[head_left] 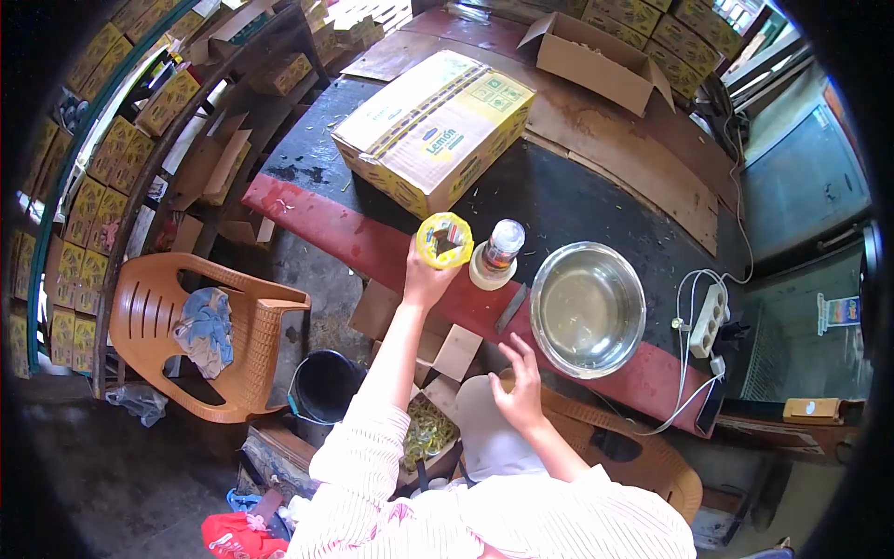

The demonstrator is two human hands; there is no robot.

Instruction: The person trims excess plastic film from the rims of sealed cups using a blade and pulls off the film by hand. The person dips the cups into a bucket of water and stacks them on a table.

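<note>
My left hand is wrapped round a yellow-rimmed container, held up over the table's red edge near the carton's front corner. Just right of it on the table stands a white-based jar with a clear and dark-labelled container at its top. A knife-like blade lies between the jar and a steel bowl that holds a little pale liquid. My right hand is raised below the bowl, fingers apart, with nothing in it.
A large lemon carton sits on the dark table. At right are a power strip and cables. An orange chair with a cloth, a black bucket and a box of green peelings stand below. Stacked boxes fill the left shelves.
</note>
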